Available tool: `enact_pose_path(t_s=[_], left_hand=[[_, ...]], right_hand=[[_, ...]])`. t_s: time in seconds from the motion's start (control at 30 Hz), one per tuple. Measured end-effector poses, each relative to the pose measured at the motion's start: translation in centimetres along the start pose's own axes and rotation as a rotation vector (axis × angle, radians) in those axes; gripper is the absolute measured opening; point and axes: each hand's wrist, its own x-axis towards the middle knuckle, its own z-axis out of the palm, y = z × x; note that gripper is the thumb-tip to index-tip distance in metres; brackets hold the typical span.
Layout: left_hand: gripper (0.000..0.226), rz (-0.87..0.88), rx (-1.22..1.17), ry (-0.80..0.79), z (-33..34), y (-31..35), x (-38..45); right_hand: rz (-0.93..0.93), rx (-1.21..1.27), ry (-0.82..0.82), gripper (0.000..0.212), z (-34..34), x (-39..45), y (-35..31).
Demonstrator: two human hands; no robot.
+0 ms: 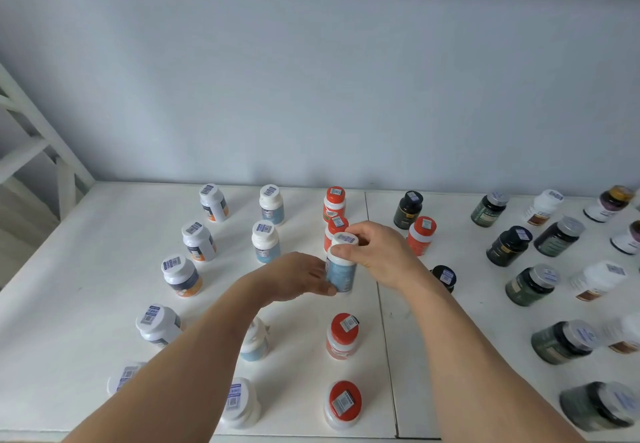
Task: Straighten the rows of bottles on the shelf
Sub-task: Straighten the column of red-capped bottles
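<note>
Bottle [341, 271] in both hands (upright)

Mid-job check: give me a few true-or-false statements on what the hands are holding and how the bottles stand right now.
1. Both hands grip one blue-label bottle. True.
2. The right hand sits at its white cap. True.
3. The left hand rests flat on the shelf. False: its fingers wrap the bottle's lower body.
4. The held bottle has a red cap. False: white; red-capped bottles stand nearer the front edge.
5. Dark bottles stand on the right. True.
</note>
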Motion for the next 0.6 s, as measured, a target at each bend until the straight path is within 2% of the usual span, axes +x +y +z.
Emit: enact_pose_path(t_s=[0.3, 0.6], left_hand=[[0.052, 0.024, -0.067, -0.094, -0.71, -0.33, 0.49], [0.05, 0.068, -0.103, -0.067, -0.81, -0.37, 0.95]], right_hand=[[0.047, 0.037, 0.026, 0.048, 0.15, 0.15, -0.27], [0.074, 0.145, 0.048, 0.045, -0.08, -0.25, -0.21]])
